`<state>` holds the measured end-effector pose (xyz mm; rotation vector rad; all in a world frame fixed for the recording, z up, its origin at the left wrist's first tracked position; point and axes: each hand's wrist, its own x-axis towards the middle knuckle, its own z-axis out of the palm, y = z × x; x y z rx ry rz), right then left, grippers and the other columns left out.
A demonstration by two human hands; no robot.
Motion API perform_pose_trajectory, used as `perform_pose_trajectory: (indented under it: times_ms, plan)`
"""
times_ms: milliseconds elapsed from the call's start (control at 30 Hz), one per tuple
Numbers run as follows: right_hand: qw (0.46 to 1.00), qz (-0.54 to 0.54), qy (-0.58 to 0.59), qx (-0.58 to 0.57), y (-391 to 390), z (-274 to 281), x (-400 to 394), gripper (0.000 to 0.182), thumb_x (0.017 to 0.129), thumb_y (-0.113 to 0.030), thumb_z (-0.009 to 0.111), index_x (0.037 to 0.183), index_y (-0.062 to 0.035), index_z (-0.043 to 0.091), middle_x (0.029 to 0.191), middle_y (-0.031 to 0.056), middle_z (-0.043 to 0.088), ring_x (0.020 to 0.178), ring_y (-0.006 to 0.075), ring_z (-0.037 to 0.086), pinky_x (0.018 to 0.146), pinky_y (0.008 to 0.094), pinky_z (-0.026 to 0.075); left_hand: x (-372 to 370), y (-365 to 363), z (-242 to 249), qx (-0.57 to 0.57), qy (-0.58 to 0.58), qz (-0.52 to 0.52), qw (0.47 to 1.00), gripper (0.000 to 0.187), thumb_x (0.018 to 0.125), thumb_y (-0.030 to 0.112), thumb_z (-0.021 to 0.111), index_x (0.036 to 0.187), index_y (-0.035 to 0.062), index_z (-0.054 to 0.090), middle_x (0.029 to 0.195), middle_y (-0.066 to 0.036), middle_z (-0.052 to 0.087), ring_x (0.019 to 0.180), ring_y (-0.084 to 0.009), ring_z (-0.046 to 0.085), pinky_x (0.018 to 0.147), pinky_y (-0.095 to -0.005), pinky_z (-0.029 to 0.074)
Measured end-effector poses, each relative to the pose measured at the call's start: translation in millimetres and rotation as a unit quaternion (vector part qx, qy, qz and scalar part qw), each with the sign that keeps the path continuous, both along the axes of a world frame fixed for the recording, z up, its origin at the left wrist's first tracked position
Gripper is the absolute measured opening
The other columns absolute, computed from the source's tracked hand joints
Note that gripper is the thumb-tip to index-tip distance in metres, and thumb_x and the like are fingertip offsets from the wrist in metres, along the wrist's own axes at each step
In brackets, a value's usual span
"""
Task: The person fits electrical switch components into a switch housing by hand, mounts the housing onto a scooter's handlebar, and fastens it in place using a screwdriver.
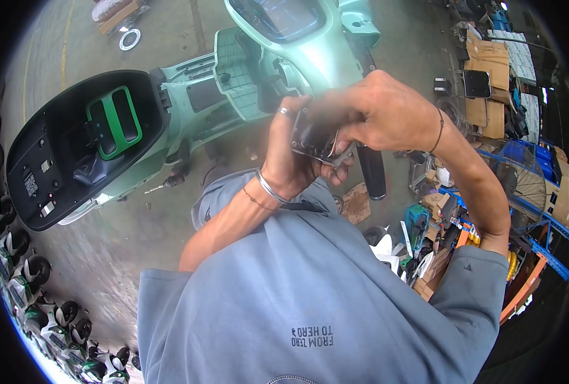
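Note:
My left hand is closed around a black, box-like part with a pale metal rim and small holes at its corners. Its fingertips show beneath the part's lower right edge. Over that part, my right hand is curled with thumb and fingers pinched together at its right side. A thin shiny edge shows by the right thumb, but what the pinch holds is mostly hidden and the fingers are partly blurred. Just behind both hands stands a mint-green scooter, its black handlebar grip right below my right hand.
The scooter's open black seat compartment with a green frame extends left. A drill-like tool lies on the floor. Cardboard, a blue-and-orange rack and mixed parts crowd the right. Several scooters line the lower left.

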<state>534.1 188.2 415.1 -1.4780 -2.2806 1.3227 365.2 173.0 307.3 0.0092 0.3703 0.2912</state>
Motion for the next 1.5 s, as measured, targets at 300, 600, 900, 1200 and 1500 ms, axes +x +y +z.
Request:
perform_pose_trajectory:
  times_ms: [300,600,900,1200,1500]
  plan:
    - [0.99,-0.061,-0.032,0.124,-41,10,-16,0.052,0.073,0.003,0.074,0.123,-0.0042,0.064,0.103,0.0127,0.063,0.086,0.0333,0.068,0.072,0.0391,0.057,-6,-3,-2,0.084,-0.003,0.017,0.996,0.072,0.094,0.07,0.036,0.11,0.0036,0.061,0.084,-0.011,0.067,0.062,-0.0224,0.067,0.046,-0.0294,0.048]
    - [0.95,-0.237,0.011,0.204,-59,-12,-31,0.028,0.074,-0.005,0.08,0.1,0.0004,0.072,0.087,0.0117,0.066,0.077,0.0275,0.068,0.066,0.0356,0.056,-7,-8,-2,0.058,0.018,0.0,0.998,0.065,0.093,0.07,0.041,0.108,0.0098,0.06,0.081,-0.004,0.063,0.062,-0.0195,0.063,0.047,-0.0261,0.039]
    - [0.951,-0.257,-0.006,0.172,-68,-14,-35,0.021,0.074,-0.004,0.078,0.092,0.0013,0.07,0.086,0.0104,0.065,0.071,0.0266,0.067,0.063,0.0352,0.055,-7,-17,-1,0.108,0.011,0.004,0.994,0.065,0.095,0.068,0.045,0.117,0.008,0.058,0.087,-0.007,0.065,0.065,-0.0209,0.064,0.05,-0.0285,0.044]
    - [0.896,-0.327,-0.008,0.3,-89,-16,-40,0.055,0.065,-0.003,0.088,0.115,-0.0012,0.067,0.111,0.0117,0.062,0.07,0.0132,0.06,0.059,0.0271,0.051,-9,-23,-12,0.104,0.003,0.038,0.994,0.068,0.093,0.069,0.048,0.122,0.0089,0.06,0.097,-0.005,0.067,0.08,-0.0171,0.065,0.06,-0.0288,0.047]
    - [0.823,-0.517,0.085,0.217,-150,-45,-61,0.044,0.082,0.002,0.077,0.123,0.0036,0.062,0.118,0.017,0.061,0.093,0.0214,0.067,0.07,0.0285,0.057,-11,-19,-30,0.199,-0.047,-0.004,0.979,0.086,0.079,0.056,0.069,0.14,-0.0004,0.047,0.123,-0.015,0.062,0.109,-0.0233,0.064,0.079,-0.033,0.053]
